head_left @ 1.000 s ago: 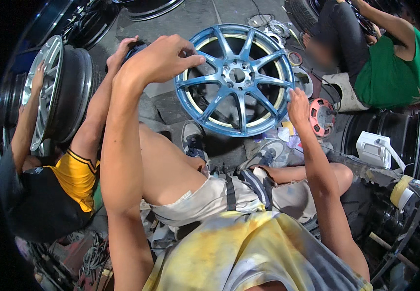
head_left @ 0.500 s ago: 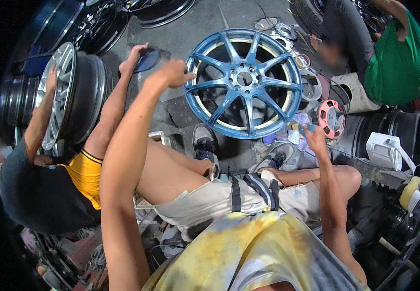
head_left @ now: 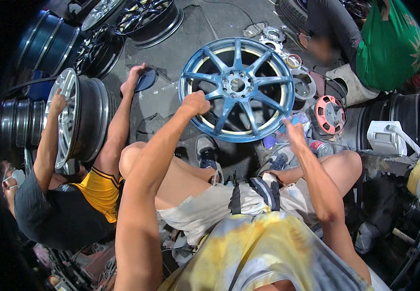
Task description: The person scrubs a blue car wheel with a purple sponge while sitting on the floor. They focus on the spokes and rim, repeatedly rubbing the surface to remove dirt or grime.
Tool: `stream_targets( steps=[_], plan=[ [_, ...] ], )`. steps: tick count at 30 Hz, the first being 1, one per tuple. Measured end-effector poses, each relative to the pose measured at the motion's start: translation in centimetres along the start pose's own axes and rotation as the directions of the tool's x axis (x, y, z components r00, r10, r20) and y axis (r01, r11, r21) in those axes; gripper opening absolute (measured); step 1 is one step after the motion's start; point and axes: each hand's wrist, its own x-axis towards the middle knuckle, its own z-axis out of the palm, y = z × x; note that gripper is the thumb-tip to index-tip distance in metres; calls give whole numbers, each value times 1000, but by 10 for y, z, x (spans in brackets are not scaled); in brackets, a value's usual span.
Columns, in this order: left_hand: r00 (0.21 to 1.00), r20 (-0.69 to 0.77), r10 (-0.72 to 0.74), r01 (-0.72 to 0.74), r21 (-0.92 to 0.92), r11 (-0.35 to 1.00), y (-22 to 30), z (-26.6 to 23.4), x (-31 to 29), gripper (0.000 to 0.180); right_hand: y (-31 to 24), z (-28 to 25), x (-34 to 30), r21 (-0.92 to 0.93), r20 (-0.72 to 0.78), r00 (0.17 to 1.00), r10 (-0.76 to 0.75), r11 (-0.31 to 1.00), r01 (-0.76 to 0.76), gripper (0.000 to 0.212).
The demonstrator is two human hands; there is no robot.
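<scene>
Blue alloy wheel [head_left: 236, 87] gripped at rim by left hand [head_left: 195, 103]; arm outstretched.

The right hand [head_left: 293, 132] covers most of a small blue thing at the blue wheel [head_left: 237, 87] rim, too hidden to identify. At upper right, the person in green [head_left: 389, 46] is cut by the frame edge, face blurred.

White carton [head_left: 385, 137] (far right)

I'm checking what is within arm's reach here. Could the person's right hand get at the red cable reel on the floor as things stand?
Probably yes. The right hand is at the blue wheel's lower right rim, with the red cable reel just to its right. Only small cans and clutter lie between, nothing tall blocking it.
</scene>
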Motion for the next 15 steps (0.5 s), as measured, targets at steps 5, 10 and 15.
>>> stream_targets(
  steps=[5, 10, 15],
  plan=[
    [965, 234, 119, -79, -173, 982, 40, 12, -14, 61, -27, -36, 69, -77, -273, 908, -317, 948, 308, 40],
    [914, 313, 256, -195, -215, 957, 69, -2, -55, 51, -65, -32, 56, -435, -287, 739, -609, 770, 466, 38],
    [934, 146, 326, -349, 182, 919, 89, -8, -71, 31, -60, -34, 41, -611, -211, 546, -811, 545, 574, 32]
  ],
)
